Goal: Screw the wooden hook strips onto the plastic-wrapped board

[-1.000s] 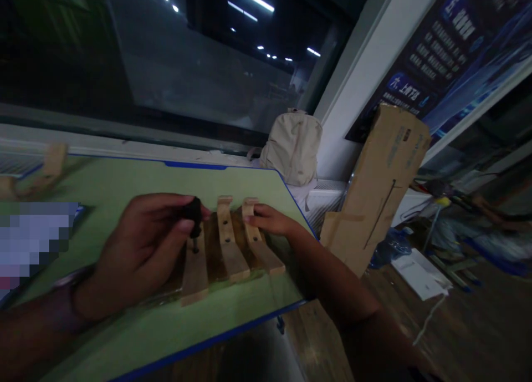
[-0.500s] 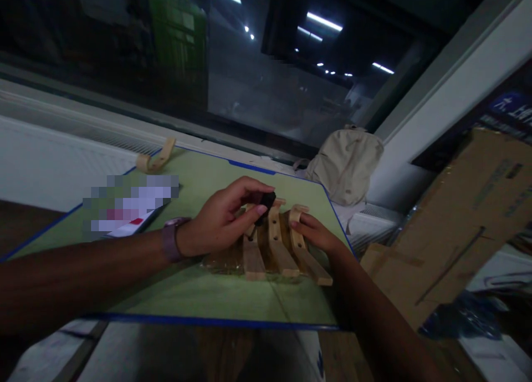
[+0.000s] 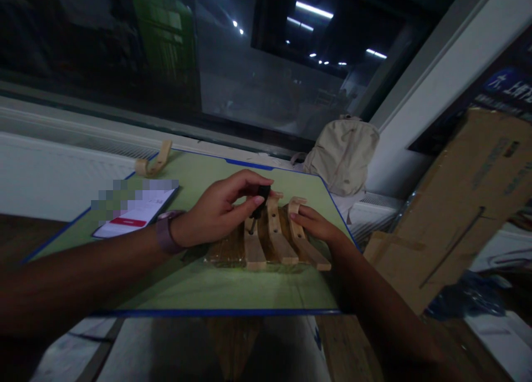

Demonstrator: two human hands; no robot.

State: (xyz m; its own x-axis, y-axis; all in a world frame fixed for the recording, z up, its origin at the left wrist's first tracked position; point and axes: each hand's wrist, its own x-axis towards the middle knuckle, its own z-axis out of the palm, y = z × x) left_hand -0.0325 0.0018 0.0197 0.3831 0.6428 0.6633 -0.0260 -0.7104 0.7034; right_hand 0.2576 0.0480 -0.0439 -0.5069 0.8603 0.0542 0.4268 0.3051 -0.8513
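Observation:
My left hand point(image 3: 220, 213) pinches a small black-handled screwdriver point(image 3: 260, 197), held upright with its tip on the leftmost of three pale wooden hooks point(image 3: 253, 248). The hooks lie on a darker wooden board point(image 3: 226, 253) on the green mat point(image 3: 208, 288). My right hand point(image 3: 313, 225) rests with curled fingers on the rightmost hook point(image 3: 302, 238), pressing it down. A watch is on my left wrist.
A phone point(image 3: 135, 213) lies on the mat at the left, and a loose wooden hook point(image 3: 153, 161) lies at the far left corner. A beige backpack point(image 3: 343, 154) sits by the window. A large cardboard box point(image 3: 453, 204) leans at the right.
The view swung left, then steadied. My left hand went on working the screwdriver on the leftmost hook, now upright. My right hand stayed on the rightmost hook.

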